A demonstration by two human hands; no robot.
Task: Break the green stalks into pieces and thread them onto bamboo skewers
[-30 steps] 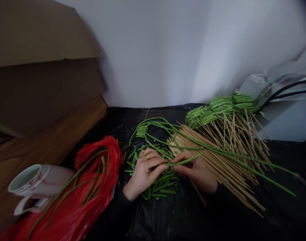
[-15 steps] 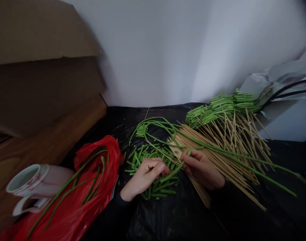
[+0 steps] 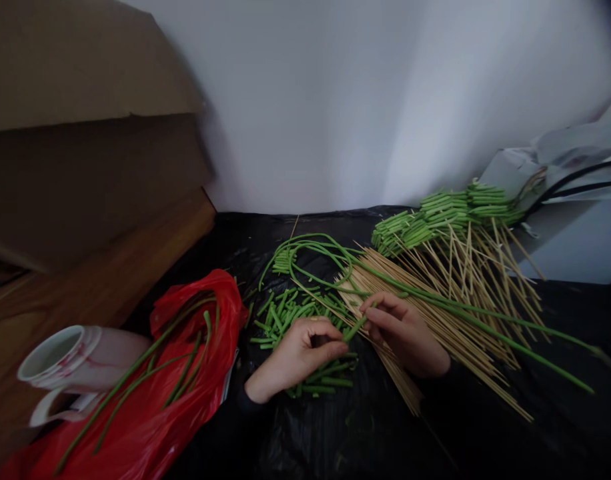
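A short piece of garlic scape stretches between my two hands. My left hand pinches its lower left end between thumb and fingers. The upper right end sits in the fingertips of my right hand, over the near ends of the bamboo skewers. Beneath and behind my left hand lies a loose pile of cut garlic scape pieces. Long uncut garlic scapes curl behind the pile and run right across the skewers.
Rows of skewered scape pieces are stacked at the back right beside a white box. At left, a red plastic bag holds more scapes, with a ceramic pitcher next to it. Black plastic sheeting covers the work surface; a cardboard box stands behind.
My left hand has moved slightly right and closed its thumb and fingers on the lower end of the scape piece. My right hand keeps its hold, almost unmoved.
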